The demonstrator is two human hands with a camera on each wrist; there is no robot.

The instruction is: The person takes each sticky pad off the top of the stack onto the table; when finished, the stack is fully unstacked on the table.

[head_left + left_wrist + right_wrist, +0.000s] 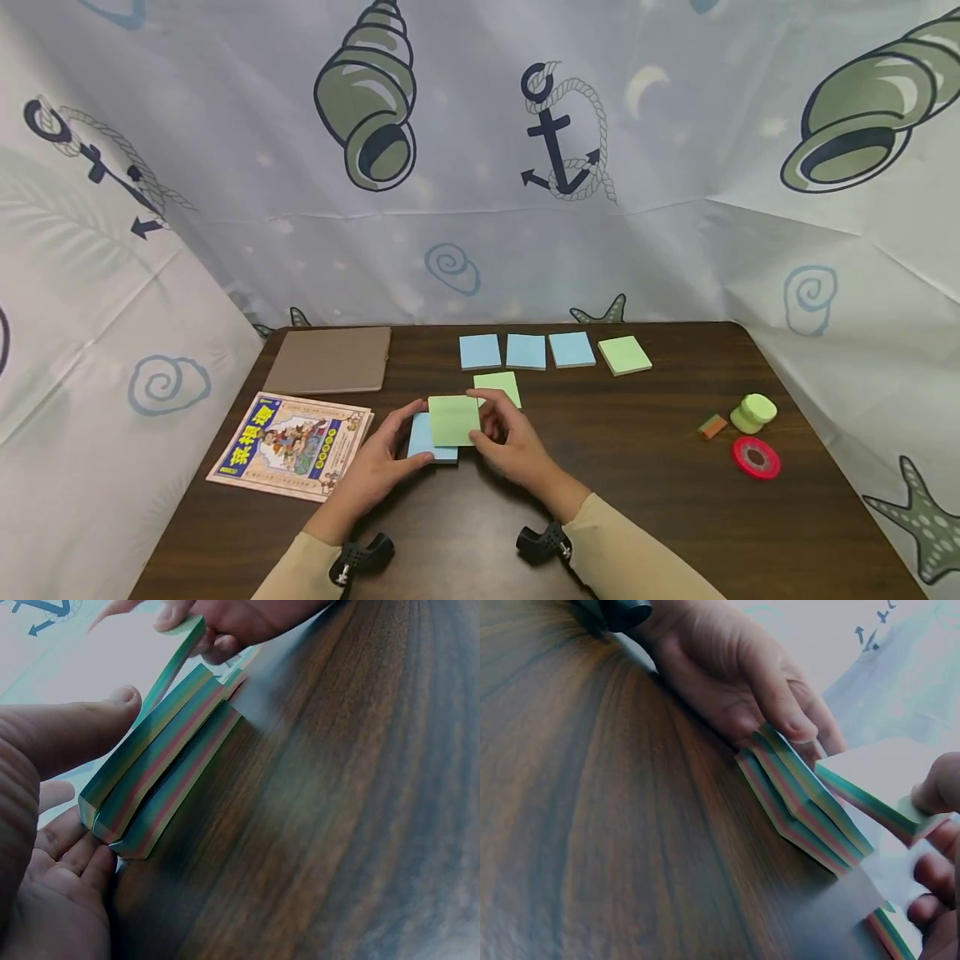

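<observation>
- Green sticky-note pad is up off the wooden surface, sitting near the middle of the front half, pinched at its right edge by the right hand with curled fingers.
- Left hand has its thumb on top and fingers under the stack of pads beneath, a blue pad showing on top of it. So it's gripping, not just resting.
- Wrist views show the stack fanned into stepped layers with striped edges, so it looks like several pads slipping over each other.
- Handling guess: super light, bendy paper, and loose pads slide apart easily. Best bet is pinching across the glued edge or squeezing the whole thickness, not the loose corners.
- Another green note lies just behind the hands. Three blue pads and a green pad line up along the back edge.
- Brown notebook sits at the back left corner, a comic booklet by the left edge, red tape roll toward the right edge.
</observation>
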